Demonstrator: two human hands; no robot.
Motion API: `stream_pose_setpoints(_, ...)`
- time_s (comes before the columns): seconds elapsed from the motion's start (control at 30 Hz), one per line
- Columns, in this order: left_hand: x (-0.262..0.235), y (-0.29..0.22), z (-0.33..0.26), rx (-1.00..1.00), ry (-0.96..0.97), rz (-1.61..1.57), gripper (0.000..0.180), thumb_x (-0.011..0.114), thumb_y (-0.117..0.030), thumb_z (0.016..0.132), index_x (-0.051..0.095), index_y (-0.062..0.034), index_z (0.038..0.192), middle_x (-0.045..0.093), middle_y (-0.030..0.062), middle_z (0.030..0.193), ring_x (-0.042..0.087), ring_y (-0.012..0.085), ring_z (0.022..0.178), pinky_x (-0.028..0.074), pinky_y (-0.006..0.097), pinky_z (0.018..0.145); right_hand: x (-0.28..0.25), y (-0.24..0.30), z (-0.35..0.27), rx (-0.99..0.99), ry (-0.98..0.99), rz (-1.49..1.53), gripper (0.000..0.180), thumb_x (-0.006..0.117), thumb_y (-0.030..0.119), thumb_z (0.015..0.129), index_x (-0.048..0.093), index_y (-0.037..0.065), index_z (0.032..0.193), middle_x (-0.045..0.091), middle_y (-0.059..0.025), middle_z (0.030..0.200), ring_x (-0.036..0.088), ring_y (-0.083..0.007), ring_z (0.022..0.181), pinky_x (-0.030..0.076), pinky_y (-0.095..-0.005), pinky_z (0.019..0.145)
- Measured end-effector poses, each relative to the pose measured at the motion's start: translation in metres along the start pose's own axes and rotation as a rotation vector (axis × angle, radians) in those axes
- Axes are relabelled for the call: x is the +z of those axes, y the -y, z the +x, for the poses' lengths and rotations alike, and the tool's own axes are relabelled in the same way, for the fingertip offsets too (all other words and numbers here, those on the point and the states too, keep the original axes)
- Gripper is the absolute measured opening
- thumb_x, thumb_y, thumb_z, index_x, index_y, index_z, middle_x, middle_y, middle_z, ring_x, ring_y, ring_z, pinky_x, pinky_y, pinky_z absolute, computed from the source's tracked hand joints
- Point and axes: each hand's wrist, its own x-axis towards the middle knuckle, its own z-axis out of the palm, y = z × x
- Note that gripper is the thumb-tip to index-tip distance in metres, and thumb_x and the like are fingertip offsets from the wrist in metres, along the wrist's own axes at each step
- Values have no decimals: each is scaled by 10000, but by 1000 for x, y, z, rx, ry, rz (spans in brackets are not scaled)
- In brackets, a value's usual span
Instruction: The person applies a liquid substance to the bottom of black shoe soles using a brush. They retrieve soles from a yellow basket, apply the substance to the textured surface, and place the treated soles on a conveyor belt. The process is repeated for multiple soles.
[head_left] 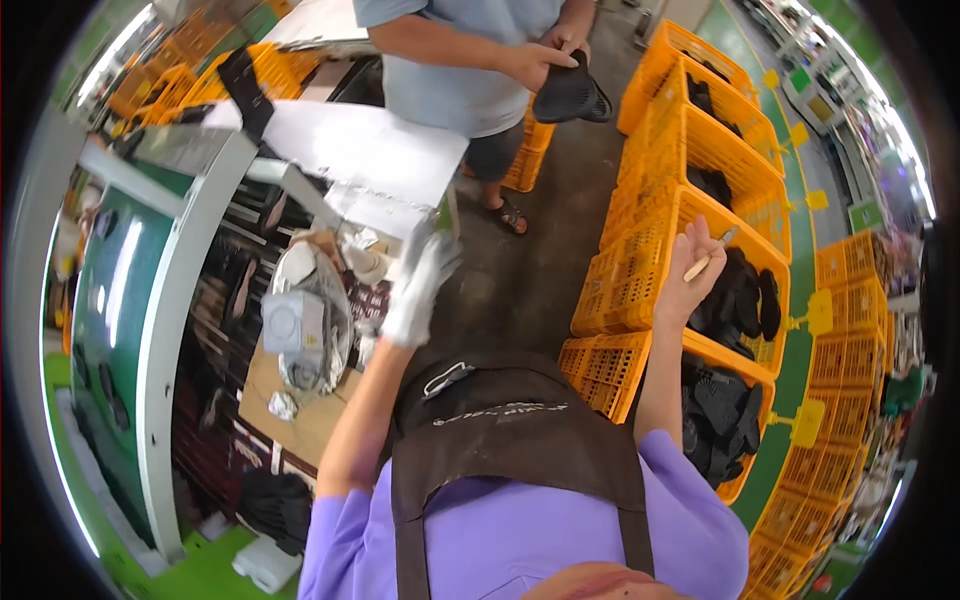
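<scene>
Crates [640, 270] full of black soles [740, 300]

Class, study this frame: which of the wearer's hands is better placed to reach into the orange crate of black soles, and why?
The right hand. It holds a thin stick right at the rim of the orange crate holding black soles. The gloved left hand is raised over the cluttered workbench, farther from the crates.

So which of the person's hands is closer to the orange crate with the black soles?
Right. The right hand, holding a thin stick, hovers over the orange crate of black soles; the gloved left hand is away across the floor.
</scene>
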Motion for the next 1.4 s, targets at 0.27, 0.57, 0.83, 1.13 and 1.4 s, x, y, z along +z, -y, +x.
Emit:
stream_pose_setpoints(0.27, 32, -2, 62, -51, 43, -476, 864, 515, -528, 905, -80, -248, 1465, 162, 161, 1482, 301, 399, 1312, 401, 521, 964, 9, 12, -50, -57, 121, -74, 274, 583, 70, 916, 385, 60, 1104, 420, -232, 1385, 459, -324, 1261, 370, -427, 1026)
stream_pose_setpoints(0.57, 19, -69, 52, 179, -446, -720, 575, 652, -410, 861, 435, -95, 1291, 509, 146, 1264, 534, 318, 1126, 479, 554, 917, 8, 2, -64, -75, 164, -86, 293, 571, 31, 913, 391, 8, 1143, 455, -245, 1338, 485, -320, 1225, 403, -415, 1010)
stream_pose_setpoints(0.83, -63, -53, -35, 367, -480, -618, 242, 673, -134, 830, 611, -46, 1046, 651, 81, 1010, 647, 214, 889, 564, 371, 777, 50, 23, -85, -160, 393, -104, 221, 531, 25, 938, 417, -18, 1122, 502, -250, 1286, 531, -330, 1160, 437, -395, 994)
stream_pose_setpoints(1.13, -182, -47, -195, 426, -663, -404, 380, 726, -54, 775, 595, -7, 1129, 652, 77, 1053, 625, 163, 955, 508, 316, 871, 133, 106, -154, -422, 688, 8, 174, 504, 26, 948, 398, -17, 1079, 498, -287, 1269, 571, -351, 1112, 484, -403, 938)
stream_pose_setpoints(1.4, -367, -54, -308, 124, -893, -450, 383, 668, -251, 871, 611, 1, 1153, 655, 93, 1102, 639, 175, 978, 513, 321, 885, 205, 179, -288, -349, 920, 210, 211, 500, -21, 922, 361, 16, 1077, 449, -308, 1311, 530, -376, 1162, 439, -448, 992)
